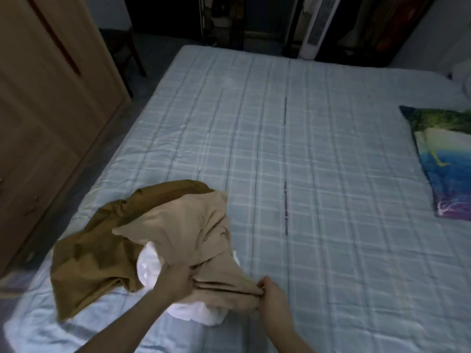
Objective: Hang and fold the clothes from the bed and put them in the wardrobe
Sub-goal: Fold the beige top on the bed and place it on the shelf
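At the bed's [305,149] near edge, left hand [175,281] and right hand [274,299] pinch a soft, crumpled beige garment's [183,225] bunched hem.

Matt cloth garment [183,225], wooden wardrobe [46,103]

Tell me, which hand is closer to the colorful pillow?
The right hand. It grips the tan garment on the side toward the colorful pillow. The left hand grips the same garment farther from the pillow, by the white cloth.
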Available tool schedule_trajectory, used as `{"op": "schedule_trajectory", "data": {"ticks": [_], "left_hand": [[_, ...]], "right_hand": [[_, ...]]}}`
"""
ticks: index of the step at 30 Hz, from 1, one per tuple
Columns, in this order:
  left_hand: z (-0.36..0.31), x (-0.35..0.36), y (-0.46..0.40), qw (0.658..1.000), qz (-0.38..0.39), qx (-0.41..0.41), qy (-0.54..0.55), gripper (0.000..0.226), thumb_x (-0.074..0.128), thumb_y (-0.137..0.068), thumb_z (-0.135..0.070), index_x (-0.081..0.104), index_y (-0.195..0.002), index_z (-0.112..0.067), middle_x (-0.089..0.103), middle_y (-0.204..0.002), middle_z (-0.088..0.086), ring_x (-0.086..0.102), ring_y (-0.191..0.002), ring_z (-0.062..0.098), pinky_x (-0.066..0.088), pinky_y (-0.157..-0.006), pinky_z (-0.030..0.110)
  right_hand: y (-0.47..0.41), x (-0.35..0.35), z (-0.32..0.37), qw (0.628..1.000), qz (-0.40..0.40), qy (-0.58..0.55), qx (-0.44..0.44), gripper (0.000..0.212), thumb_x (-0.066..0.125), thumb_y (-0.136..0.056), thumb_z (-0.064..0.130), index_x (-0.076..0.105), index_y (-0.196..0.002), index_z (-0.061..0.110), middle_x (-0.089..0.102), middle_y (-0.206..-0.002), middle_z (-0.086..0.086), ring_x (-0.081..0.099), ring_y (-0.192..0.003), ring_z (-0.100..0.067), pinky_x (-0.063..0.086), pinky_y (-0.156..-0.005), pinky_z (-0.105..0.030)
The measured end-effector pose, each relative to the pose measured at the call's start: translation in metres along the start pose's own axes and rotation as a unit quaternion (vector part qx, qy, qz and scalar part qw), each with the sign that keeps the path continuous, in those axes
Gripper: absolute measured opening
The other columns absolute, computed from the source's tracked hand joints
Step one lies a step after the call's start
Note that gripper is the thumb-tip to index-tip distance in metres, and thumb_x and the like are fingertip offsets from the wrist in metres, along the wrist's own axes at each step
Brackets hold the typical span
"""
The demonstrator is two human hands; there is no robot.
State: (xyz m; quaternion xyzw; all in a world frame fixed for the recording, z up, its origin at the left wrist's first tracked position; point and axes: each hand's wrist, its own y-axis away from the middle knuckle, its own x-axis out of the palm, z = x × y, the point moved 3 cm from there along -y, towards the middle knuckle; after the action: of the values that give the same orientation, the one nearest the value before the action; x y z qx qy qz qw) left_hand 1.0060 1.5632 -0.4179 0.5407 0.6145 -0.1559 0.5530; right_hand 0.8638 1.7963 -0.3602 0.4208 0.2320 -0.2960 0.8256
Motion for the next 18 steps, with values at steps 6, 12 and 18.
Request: {"op": "schedule_trajectory", "data": {"ticks": [6, 12, 18], "left_hand": [[-0.132, 0.007, 0.015, 0.994, 0.063, -0.013, 0.084, 0.066, 0.027, -0.076, -0.061, 0.063, -0.109, -0.016, 0.058, -0.095, -0.001, 0.055, -0.096, 0.015, 0.038, -0.08, 0.023], [-0.216, -0.093, -0.032, 0.923, -0.001, -0.082, 0.376, 0.038, 0.037, -0.105, -0.021, 0.073, -0.092, -0.02, 0.07, -0.087, 0.014, 0.061, -0.079, 0.02, 0.047, -0.075, 0.032], [-0.273, -0.203, -0.062, 0.904, -0.032, -0.021, 0.426, 0.033, 0.059, -0.091, -0.048, 0.076, -0.097, -0.021, 0.076, -0.092, 0.004, 0.07, -0.085, 0.02, 0.056, -0.075, 0.032]], "right_hand": [[0.003, -0.096, -0.088, 0.995, -0.074, -0.032, 0.066, 0.029, 0.053, -0.094, 0.011, 0.048, -0.068, 0.023, 0.065, -0.079, -0.01, 0.066, -0.091, -0.028, 0.038, -0.063, -0.028], [-0.004, -0.21, -0.084, 0.973, -0.185, -0.14, -0.013, 0.025, 0.042, -0.1, 0.012, 0.061, -0.084, 0.005, 0.064, -0.085, -0.012, 0.059, -0.085, -0.03, 0.039, -0.067, -0.03], [-0.009, -0.304, -0.044, 0.937, -0.218, -0.256, -0.098, 0.025, 0.046, -0.099, 0.019, 0.07, -0.092, 0.015, 0.07, -0.089, -0.001, 0.063, -0.089, -0.019, 0.049, -0.082, -0.037]]}}
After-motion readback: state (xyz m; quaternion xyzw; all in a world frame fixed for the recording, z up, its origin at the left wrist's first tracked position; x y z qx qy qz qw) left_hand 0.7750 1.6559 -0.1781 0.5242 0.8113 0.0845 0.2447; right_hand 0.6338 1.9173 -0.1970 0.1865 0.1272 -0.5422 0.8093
